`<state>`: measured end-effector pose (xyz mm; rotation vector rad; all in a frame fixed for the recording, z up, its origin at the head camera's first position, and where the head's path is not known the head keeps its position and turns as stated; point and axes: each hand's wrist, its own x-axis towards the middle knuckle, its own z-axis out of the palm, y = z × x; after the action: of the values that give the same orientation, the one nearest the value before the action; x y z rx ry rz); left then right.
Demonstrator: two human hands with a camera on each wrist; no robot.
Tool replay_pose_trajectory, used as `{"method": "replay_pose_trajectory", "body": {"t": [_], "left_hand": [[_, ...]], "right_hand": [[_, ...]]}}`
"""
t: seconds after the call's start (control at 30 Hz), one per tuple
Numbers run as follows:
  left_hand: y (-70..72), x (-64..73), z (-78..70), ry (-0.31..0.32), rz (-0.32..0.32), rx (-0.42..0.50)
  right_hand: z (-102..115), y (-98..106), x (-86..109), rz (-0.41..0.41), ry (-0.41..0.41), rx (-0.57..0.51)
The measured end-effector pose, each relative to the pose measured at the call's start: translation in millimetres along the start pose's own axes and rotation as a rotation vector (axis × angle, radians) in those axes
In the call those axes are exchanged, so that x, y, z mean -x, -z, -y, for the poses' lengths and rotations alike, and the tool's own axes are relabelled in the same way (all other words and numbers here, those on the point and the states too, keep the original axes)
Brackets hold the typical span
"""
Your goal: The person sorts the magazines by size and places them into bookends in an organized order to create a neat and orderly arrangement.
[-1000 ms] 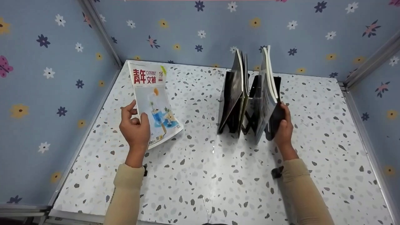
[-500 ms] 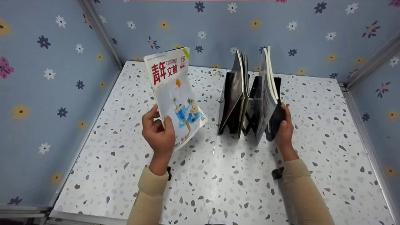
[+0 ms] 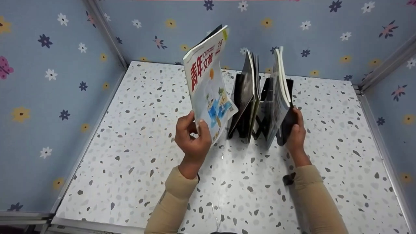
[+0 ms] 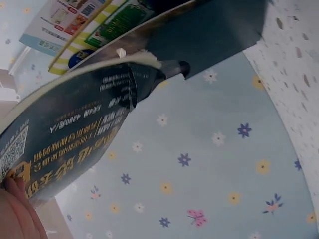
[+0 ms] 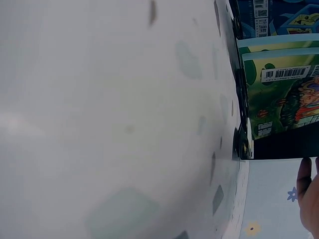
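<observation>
My left hand (image 3: pixel 193 136) pinches a magazine (image 3: pixel 209 84) by its left edge, thumb on the white cover with red lettering and a beach picture. The magazine is raised and tilted, just left of a black folding book rack (image 3: pixel 287 126). Its dark back cover (image 4: pixel 75 124) with gold lettering fills much of the left wrist view. My right hand (image 3: pixel 297 133) grips the rack's right end panel. Two groups of magazines stand in the rack: one dark-covered group (image 3: pixel 246 84) at left, another (image 3: pixel 277 97) at right. Green-covered magazines (image 5: pixel 279 99) show in the right wrist view.
The rack stands on a white speckled table (image 3: pixel 136 162). Blue flower-patterned panels (image 3: pixel 182 26) enclose its back and both sides, with metal posts (image 3: pixel 104 32) at the corners.
My left hand has carried the magazine right and up from the table's left side towards the rack, tilting it more upright. The right hand and rack have stayed in place.
</observation>
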<state>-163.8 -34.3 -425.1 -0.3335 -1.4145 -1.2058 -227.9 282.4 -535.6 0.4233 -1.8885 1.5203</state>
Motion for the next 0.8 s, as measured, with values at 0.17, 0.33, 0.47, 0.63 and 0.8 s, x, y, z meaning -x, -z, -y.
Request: {"method": "replay_pose_trajectory", "body": {"t": [0.17,0.33,0.47,0.63,0.8], "left_hand": [[-26.7,-3.0,-2.3,-0.106,-0.050,0.005],[-53.6,-0.7,7.0,-0.176,-0.052,0.003],[-72.7,4.4,17.2,-0.217,-0.045,-0.055],[-90.8,11.7,26.5,-0.259,-0.054,-0.176],[-107.4,17.7,32.5,-0.268,-0.058,-0.237]], "right_hand": [[0,-2,-1.3,0.009,0.015,-0.002],[0,-4,-3.7,0.014,0.049,-0.008],[0,-4,-4.9,0.019,0.066,-0.037],[2,-2,-4.1,0.021,0.066,-0.051],[1,0,-2.8,0.011,0.054,-0.042]]}}
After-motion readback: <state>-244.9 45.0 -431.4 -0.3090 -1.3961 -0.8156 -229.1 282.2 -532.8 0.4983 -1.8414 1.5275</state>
